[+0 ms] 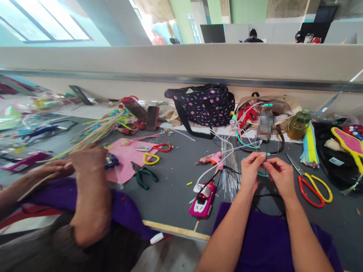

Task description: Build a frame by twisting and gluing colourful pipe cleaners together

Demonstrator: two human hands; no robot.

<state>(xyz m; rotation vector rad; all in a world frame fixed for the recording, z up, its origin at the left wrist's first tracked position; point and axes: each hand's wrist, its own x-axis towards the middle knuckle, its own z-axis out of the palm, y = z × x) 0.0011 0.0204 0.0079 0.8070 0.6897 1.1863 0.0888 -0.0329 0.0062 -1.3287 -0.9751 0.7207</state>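
Note:
Over the right half of the table, my left hand (251, 170) and my right hand (280, 174) are close together, thumbs and fingertips pinched. Between them stands a thin dark green stem (267, 146), upright, with a teal piece at its top and small teal bits by my fingertips. Both hands appear closed on this stem; my fingers cover the exact contact. A teal strip shows just below them. Scissors with red and yellow handles (314, 189) lie to the right of my right hand. Left of my left hand is a bundle of clear thin sticks (228, 166).
A pink glue gun (211, 159) and a magenta power strip (203, 201) with cords lie left of me. Pliers (144, 177) and more scissors (153, 151) sit farther left, near a co-worker's hands (87, 162). A dotted bag (204, 107) and a jar (300, 124) stand behind.

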